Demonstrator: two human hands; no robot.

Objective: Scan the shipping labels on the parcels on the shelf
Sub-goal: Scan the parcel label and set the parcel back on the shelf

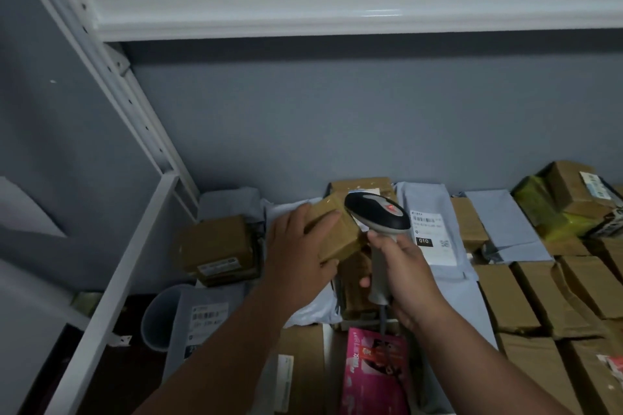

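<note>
My left hand grips a small box, lifted off the shelf. Right hand wraps the scanner handle; its head sits touching the box's right edge. Label not visible; I'd guess the box needs turning toward the scanner.

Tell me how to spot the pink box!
Find the white shelf packed with brown boxes. Look at its front edge, right under the right hand holding the scanner. The pink box lies there, the only bright pink thing among brown boxes and pale grey bags.
</note>
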